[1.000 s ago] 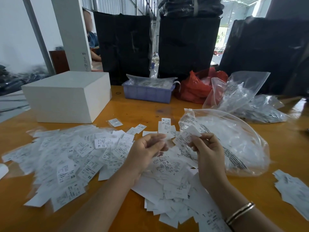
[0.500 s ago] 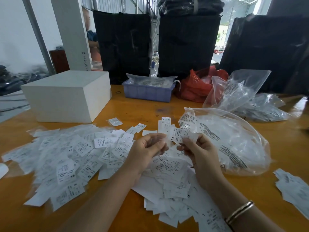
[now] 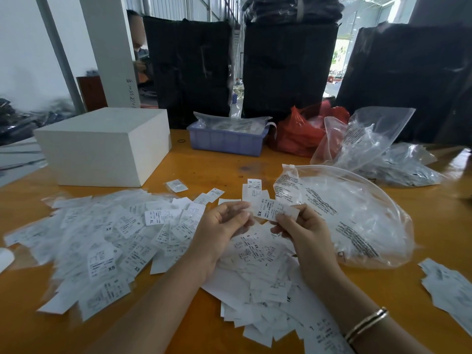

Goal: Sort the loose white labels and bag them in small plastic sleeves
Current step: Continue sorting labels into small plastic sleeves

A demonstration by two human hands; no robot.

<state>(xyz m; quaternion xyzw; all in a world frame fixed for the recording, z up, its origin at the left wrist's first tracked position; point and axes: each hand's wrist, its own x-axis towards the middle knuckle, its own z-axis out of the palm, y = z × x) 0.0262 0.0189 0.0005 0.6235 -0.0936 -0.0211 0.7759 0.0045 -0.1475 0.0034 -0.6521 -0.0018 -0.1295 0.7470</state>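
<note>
Mid-sort: right hand (image 3: 304,229) pinches a small white printed XS label (image 3: 274,210), left hand (image 3: 221,229) curled at 9 o'clock, grip unclear; probably bagging next.

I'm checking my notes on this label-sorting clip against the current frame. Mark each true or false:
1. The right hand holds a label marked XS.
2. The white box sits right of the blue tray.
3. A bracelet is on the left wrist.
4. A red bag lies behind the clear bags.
1. True: the right hand pinches the XS label.
2. False: the white box sits left of the blue tray.
3. False: the bracelet is on the right wrist; the left hand has none.
4. True: the red bag lies behind the clear bags.
</note>
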